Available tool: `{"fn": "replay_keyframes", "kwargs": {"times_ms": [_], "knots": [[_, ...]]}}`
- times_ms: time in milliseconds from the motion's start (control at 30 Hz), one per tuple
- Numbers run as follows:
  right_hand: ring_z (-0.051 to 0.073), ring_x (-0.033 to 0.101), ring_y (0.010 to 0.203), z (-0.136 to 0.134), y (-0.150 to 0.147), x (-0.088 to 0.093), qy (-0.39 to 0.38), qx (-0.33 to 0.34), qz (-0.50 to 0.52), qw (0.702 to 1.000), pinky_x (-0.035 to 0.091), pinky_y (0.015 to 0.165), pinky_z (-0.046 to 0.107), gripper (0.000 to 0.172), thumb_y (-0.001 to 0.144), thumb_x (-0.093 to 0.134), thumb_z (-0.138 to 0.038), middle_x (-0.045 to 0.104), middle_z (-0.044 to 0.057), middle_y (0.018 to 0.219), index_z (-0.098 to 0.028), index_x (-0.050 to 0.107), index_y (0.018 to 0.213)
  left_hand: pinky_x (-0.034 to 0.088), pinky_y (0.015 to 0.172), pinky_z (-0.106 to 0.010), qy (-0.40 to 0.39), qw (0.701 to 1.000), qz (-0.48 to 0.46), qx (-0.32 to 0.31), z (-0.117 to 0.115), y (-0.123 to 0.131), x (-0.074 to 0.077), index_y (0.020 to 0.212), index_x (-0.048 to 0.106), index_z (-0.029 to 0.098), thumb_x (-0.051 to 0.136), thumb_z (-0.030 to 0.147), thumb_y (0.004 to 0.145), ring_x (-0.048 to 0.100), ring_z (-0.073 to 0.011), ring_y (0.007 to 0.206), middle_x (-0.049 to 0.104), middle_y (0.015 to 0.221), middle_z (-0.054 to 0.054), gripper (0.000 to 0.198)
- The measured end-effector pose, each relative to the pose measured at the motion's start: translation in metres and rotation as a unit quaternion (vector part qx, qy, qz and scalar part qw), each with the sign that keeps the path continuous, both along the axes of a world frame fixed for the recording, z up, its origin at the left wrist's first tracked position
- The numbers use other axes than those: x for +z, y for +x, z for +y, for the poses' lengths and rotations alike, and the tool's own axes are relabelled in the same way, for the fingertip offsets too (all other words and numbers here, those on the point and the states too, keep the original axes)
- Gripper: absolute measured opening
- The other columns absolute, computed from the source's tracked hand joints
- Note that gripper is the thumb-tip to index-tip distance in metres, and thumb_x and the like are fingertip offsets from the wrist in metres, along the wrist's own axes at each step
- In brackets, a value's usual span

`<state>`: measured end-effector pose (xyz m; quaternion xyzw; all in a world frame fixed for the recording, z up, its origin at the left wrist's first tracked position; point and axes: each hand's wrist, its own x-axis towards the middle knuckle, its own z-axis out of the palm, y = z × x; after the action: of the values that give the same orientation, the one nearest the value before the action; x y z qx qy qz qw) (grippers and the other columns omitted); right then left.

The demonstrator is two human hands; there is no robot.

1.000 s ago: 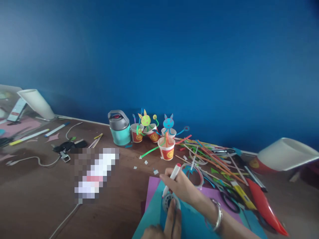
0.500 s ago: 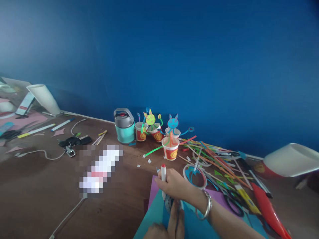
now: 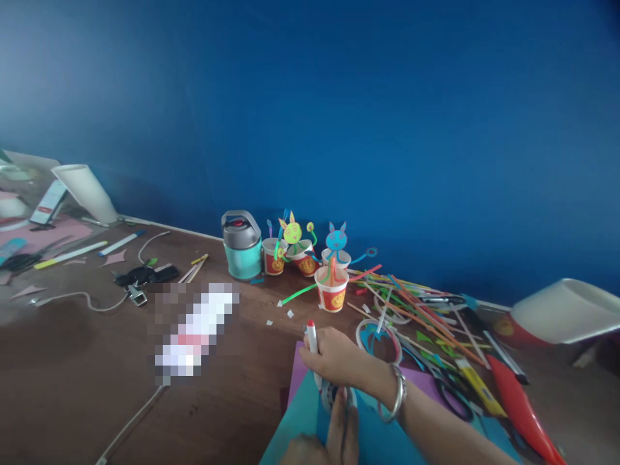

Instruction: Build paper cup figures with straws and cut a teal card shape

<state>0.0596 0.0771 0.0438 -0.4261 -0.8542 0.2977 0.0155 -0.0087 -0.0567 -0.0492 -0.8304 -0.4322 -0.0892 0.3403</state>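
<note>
My right hand (image 3: pixel 339 361) is closed around a white marker with a red cap (image 3: pixel 311 337), its tip down at the edge of a small round tape roll (image 3: pixel 330 395). The roll lies on a sheet of turquoise paper (image 3: pixel 300 426), which rests on a purple sheet (image 3: pixel 298 371). My left hand (image 3: pixel 329 436) is at the bottom edge, with fingers stretched flat and pressing on the roll. A silver bangle (image 3: pixel 396 400) is on my right wrist.
Paper cups with bunny figures (image 3: pixel 332 287) and a teal flask (image 3: pixel 242 248) stand by the blue wall. Several coloured straws (image 3: pixel 411 300), scissors (image 3: pixel 448 394), a tape ring (image 3: pixel 380 339) and a red knife-like tool (image 3: pixel 520 407) lie at the right. Keys and a cable (image 3: pixel 138 284) lie at the left.
My right hand has swung the marker from leaning right to nearly upright and shifted a little left around the roll. The view has moved slightly.
</note>
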Motion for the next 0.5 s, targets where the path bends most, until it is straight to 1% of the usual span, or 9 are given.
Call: {"fn": "replay_keyframes", "kwargs": {"times_ms": [167, 300, 433, 500], "knots": [[0.008, 0.03, 0.046, 0.006, 0.004, -0.006, -0.008, -0.013, 0.007, 1.0, 0.019, 0.049, 0.026, 0.032, 0.08, 0.049, -0.027, 0.035, -0.006, 0.047, -0.018, 0.035, 0.052, 0.055, 0.056, -0.028, 0.009, 1.0, 0.003, -0.012, 0.001, -0.003, 0.0, 0.116, 0.066, 0.019, 0.059, 0.015, 0.083, 0.066, -0.0144, 0.053, 0.067, 0.118, -0.012, 0.034], [0.008, 0.032, 0.048, 0.009, 0.008, -0.005, -0.018, -0.019, 0.031, 0.999, 0.02, 0.049, 0.025, 0.033, 0.081, 0.047, -0.024, 0.035, -0.006, 0.048, -0.018, 0.034, 0.052, 0.056, 0.057, -0.027, 0.008, 1.0, -0.005, -0.016, 0.001, -0.005, 0.002, 0.114, 0.067, 0.019, 0.057, 0.016, 0.084, 0.066, -0.0138, 0.053, 0.066, 0.12, -0.011, 0.032], [0.008, 0.032, 0.049, 0.007, 0.013, -0.004, -0.024, -0.037, 0.06, 0.997, 0.02, 0.049, 0.025, 0.034, 0.083, 0.046, -0.022, 0.032, -0.007, 0.048, -0.019, 0.032, 0.052, 0.056, 0.056, -0.026, -0.013, 1.0, 0.007, -0.009, 0.001, -0.005, 0.005, 0.117, 0.064, 0.016, 0.06, 0.015, 0.082, 0.066, -0.013, 0.051, 0.06, 0.125, -0.018, 0.035], [0.008, 0.031, 0.049, 0.006, 0.016, -0.006, -0.021, -0.047, 0.083, 0.995, 0.02, 0.048, 0.025, 0.035, 0.084, 0.046, -0.023, 0.03, -0.008, 0.049, -0.019, 0.029, 0.053, 0.055, 0.056, -0.025, -0.024, 1.0, 0.002, -0.006, 0.0, -0.005, 0.006, 0.118, 0.063, 0.015, 0.059, 0.015, 0.083, 0.067, -0.013, 0.053, 0.059, 0.125, -0.018, 0.035]]}}
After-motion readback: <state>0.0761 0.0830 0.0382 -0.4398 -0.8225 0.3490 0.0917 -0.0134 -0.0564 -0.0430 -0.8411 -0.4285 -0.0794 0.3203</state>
